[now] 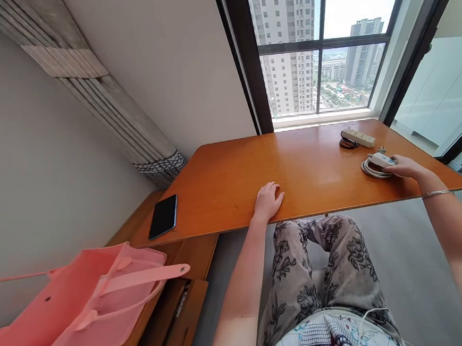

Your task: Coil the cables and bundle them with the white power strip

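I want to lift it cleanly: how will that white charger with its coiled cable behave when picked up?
The charger under the right hand looks small and rigid, so probably light. Its coiled cable looks loose and untied, so it would likely uncoil and dangle.

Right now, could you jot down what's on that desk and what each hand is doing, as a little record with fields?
Surface: wooden desk by a window
Left hand: left hand lies flat on the desk, holding nothing
Right hand: right hand, fingers on a white charger atop its coiled cable
Behind the charger: white power strip
Left end of desk: black phone, face down
Lower left: pink tote bag on a wooden cabinet
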`<state>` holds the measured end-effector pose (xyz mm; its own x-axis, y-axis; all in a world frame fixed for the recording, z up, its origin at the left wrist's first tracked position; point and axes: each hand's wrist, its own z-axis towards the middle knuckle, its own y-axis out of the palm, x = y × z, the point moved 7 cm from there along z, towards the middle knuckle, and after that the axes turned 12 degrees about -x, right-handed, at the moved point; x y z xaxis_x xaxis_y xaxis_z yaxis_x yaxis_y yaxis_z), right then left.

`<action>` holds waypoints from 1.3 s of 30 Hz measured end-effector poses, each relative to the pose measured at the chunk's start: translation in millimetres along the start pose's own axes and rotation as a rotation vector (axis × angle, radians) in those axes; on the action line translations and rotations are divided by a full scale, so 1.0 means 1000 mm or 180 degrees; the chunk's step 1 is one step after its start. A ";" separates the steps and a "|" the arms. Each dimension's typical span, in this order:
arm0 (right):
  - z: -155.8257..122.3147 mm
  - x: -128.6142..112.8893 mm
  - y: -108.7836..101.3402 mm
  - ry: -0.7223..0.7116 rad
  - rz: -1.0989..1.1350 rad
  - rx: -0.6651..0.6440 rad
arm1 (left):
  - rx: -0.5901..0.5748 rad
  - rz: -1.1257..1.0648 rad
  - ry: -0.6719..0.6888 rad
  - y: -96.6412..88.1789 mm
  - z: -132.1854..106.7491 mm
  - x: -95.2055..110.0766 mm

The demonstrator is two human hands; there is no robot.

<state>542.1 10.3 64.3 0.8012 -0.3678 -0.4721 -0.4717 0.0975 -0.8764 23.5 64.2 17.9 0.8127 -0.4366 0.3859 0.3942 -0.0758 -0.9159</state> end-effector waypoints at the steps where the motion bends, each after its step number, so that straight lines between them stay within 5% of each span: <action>1: -0.001 0.000 0.001 0.0131 -0.0047 -0.0097 | 0.0000 0.0000 -0.0002 0.001 0.000 0.000; 6: -0.026 -0.025 0.012 0.0407 0.0619 -0.0206 | -0.0006 0.0022 -0.0004 0.000 0.000 0.000; 9: -0.043 -0.055 0.038 0.0219 0.1959 -0.0445 | 0.0037 -0.0053 0.0029 -0.004 -0.001 0.003; 11: -0.052 -0.081 0.057 0.0061 0.2225 -0.0560 | 0.0152 -0.0240 0.0131 -0.007 -0.003 0.010; 17: -0.076 -0.159 0.116 -0.0266 0.3527 -0.1375 | 0.0364 -0.0862 0.0678 -0.006 -0.011 0.062; 21: -0.098 -0.192 0.130 -0.0426 0.3846 -0.1866 | 0.0490 -0.0766 0.0741 -0.005 -0.013 0.083; 28: -0.111 -0.199 0.119 -0.0526 0.3968 -0.2109 | 0.0183 -0.1119 0.0608 -0.004 -0.002 0.074; 34: -0.100 -0.185 0.103 -0.0720 0.3777 -0.1410 | -0.0025 -0.0559 0.0814 -0.016 -0.005 0.080; 39: -0.090 -0.168 0.086 -0.0732 0.3796 -0.0882 | 0.0559 -0.1780 0.0329 -0.034 -0.002 0.032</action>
<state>333.9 -2.3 77.0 -0.1473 -0.0109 -0.9890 -0.9879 0.0507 0.1466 35.0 51.1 61.4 0.4188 -0.4587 0.7837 0.8226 -0.1739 -0.5413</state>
